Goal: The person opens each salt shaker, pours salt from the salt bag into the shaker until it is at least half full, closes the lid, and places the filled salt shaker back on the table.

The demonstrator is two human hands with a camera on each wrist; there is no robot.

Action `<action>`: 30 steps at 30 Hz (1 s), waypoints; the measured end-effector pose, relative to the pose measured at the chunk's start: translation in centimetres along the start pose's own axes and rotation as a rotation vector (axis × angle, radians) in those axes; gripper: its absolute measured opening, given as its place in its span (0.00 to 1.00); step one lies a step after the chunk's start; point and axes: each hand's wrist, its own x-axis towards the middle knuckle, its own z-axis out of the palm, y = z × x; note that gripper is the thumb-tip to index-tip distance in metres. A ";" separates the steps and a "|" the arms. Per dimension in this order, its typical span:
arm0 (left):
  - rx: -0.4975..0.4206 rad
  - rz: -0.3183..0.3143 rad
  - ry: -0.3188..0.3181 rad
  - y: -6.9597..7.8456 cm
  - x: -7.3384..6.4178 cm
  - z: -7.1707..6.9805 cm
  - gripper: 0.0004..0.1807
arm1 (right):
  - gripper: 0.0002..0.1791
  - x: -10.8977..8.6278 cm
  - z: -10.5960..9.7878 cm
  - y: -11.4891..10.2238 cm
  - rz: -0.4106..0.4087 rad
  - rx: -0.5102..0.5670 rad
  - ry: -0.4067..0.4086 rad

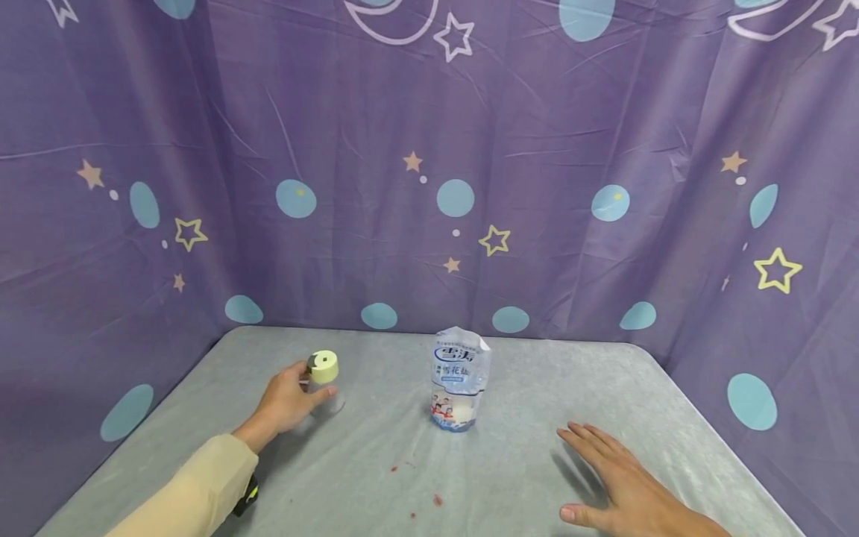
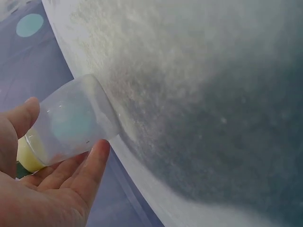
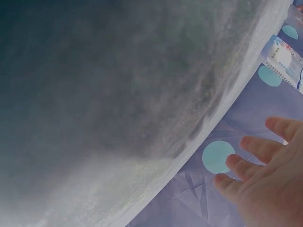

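Grip status, left hand point(image 1: 288, 399): thumb and fingers bracket a lidded container point(image 2: 75, 123) from opposite sides in a light hold; clamping force cannot be determined. Right hand point(image 1: 620, 488): nothing held; fingers extended and spread above the tabletop point(image 1: 376, 462) at 4 o'clock.

Position: taking the tabletop as the dial, with 12 o'clock at the far edge, the container is at 10 o'clock. It is upright, its base apparently in contact with the surface.

Progress (judged): early stage. Completed: container located and grasped. Outstanding: the container is not visibly lifted and its lid point(image 1: 326, 371) is not removed. The printed pouch point(image 1: 459, 380) stands just off centre toward 12 o'clock, well apart from both hands. No transfer between pouch and container is evident.

Container condition: the body is translucent and colourless, with a rounded base edge. The patterned curtain point(image 1: 362, 97) shows through the wall, and no contents can be made out. The lid is pale yellow, seated on the body, with a small dark mark at the centre of its top face. A dark patch adjoins the lid at its 9 o'clock side; its nature is unclear.
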 end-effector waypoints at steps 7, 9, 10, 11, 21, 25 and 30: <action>-0.003 0.017 -0.015 0.6 -0.6 0.4 0.36 | 0.54 0.0 0.0 -0.2 -0.010 -0.010 -0.009; -0.001 0.019 -0.018 0.8 -0.7 0.4 0.36 | 0.54 0.0 0.0 -0.3 -0.014 -0.019 -0.008; -0.001 0.021 -0.019 0.8 -0.8 0.5 0.35 | 0.54 0.0 0.1 -0.3 -0.017 -0.022 -0.008; -0.002 0.022 -0.021 0.9 -0.9 0.5 0.35 | 0.54 0.0 0.1 -0.3 -0.021 -0.028 -0.005; -0.015 0.050 -0.038 1.4 -1.4 1.0 0.33 | 0.55 0.2 0.4 -0.4 -0.053 -0.058 0.023; -0.017 0.055 -0.042 1.6 -1.6 1.2 0.30 | 0.55 0.2 0.6 -0.5 -0.064 -0.070 0.027; -0.020 0.066 -0.040 1.9 -1.8 1.4 0.29 | 0.56 0.1 0.6 -0.6 -0.042 -0.088 0.015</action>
